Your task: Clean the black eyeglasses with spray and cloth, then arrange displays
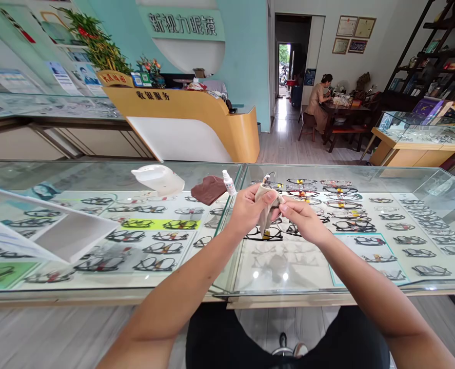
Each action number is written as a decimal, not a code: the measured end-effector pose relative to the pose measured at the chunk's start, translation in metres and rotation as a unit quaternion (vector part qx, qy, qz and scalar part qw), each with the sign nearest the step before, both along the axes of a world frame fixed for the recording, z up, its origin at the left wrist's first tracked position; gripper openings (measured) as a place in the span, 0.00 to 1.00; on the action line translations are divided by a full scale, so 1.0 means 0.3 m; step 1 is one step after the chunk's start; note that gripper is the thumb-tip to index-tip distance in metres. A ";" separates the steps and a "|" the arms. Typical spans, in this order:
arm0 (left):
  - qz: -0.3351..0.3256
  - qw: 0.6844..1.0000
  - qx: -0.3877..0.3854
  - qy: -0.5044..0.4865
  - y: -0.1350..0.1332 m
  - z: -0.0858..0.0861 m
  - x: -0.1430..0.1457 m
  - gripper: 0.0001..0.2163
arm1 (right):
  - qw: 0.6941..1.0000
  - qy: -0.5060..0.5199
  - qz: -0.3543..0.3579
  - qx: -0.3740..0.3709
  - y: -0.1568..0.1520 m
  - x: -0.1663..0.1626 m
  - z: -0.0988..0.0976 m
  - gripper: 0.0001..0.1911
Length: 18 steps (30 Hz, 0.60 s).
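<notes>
My left hand (250, 207) and my right hand (302, 218) meet above the glass display counter (289, 271). Both pinch a beige cleaning cloth (266, 207) wrapped round a pair of glasses (268, 179), of which only a thin part of the frame sticks out at the top. The cloth hangs down between my fingers. Just beyond my left hand stands a small white spray bottle (229, 182), with a brown pouch (209, 189) lying beside it.
Many spectacle frames (346, 205) lie under the glass. A white container (158, 178) and a tilted white mirror stand (54, 230) sit on the left counter. Behind are an orange reception desk (196, 123) and a person seated at a table (321, 105).
</notes>
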<state>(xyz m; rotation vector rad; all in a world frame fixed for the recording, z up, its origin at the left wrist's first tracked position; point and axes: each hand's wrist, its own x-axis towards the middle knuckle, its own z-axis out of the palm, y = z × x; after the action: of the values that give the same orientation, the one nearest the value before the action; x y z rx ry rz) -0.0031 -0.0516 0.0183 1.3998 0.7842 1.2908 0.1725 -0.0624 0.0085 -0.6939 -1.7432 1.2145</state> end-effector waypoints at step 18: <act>0.241 0.964 -0.002 -0.109 0.258 0.075 -0.344 0.17 | 0.974 0.184 -0.129 -0.038 0.077 0.069 0.017 0.25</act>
<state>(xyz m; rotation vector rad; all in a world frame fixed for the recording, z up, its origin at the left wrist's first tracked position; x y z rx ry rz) -0.1063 0.0257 0.0409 1.0684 1.0103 1.7811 0.1932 -0.0393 0.0136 -0.6684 -1.2656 1.1492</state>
